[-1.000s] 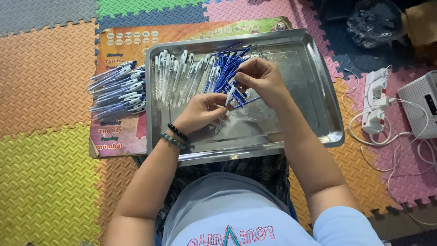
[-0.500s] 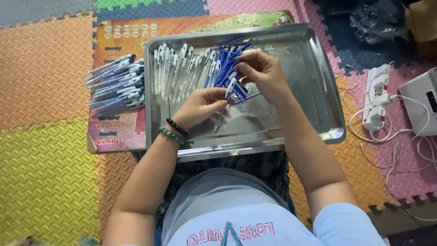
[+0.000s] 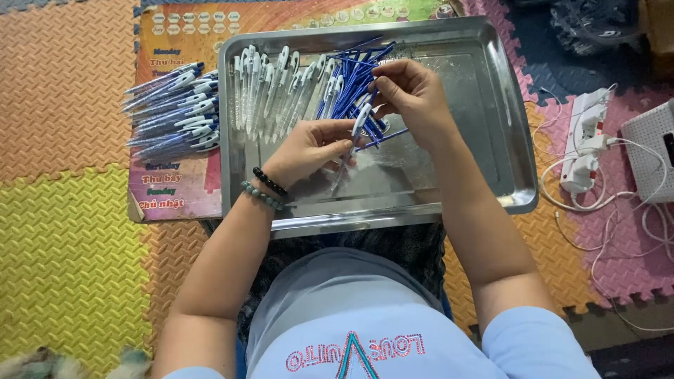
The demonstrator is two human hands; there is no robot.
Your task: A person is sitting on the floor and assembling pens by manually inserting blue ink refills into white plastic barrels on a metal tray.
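Risk entry: I see left hand (image 3: 309, 149) pinching pen barrel (image 3: 349, 149), right hand (image 3: 411, 95) pinching its top; slip scatters blue refills (image 3: 354, 88) at 12 o'clock across tray (image 3: 484, 140).

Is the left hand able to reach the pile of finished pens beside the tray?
Probably yes. The left hand holds a pen over the metal tray, and the pile of pens lies just past the tray's left rim, with only that low rim between them.
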